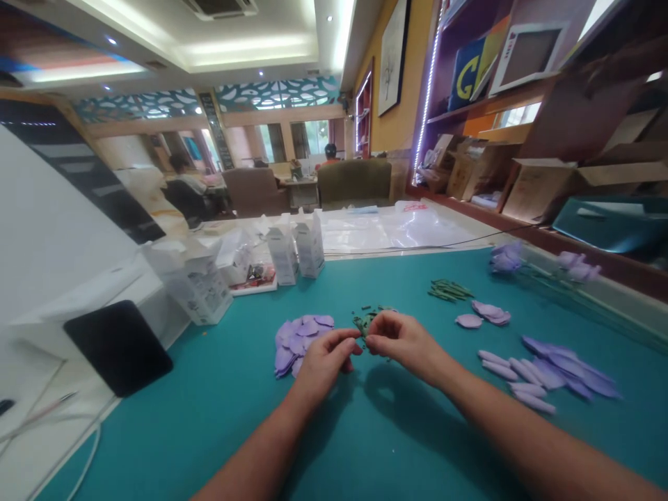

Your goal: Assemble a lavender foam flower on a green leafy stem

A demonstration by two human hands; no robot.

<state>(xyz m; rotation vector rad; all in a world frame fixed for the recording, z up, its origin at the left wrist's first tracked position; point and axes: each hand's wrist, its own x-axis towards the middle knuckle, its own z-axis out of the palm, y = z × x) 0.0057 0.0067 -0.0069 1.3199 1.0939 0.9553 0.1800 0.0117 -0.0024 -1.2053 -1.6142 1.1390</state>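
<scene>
My left hand [324, 360] and my right hand [406, 345] meet fingertip to fingertip above a teal mat [396, 452]. Thumb and forefinger are pressed together on each; whatever sits between them is too small to make out. Just behind the fingers lies a heap of small green pieces [361, 323], partly hidden by my right hand. A pile of flat purple petals [293, 339] is beside my left hand. To the right of my right hand are pale oval petals [491, 313], lilac rolled pieces [531, 390], long purple petals [579, 369] and thin green rolls [449, 291].
Purple flowers [506, 257] on green stems lie at the mat's far right. White boxes [283, 254] and a red-filled tray [255, 280] line the back left. A black tablet-like panel [119, 348] leans at left. Cardboard boxes [543, 188] stand by the shelves; people sit farther off.
</scene>
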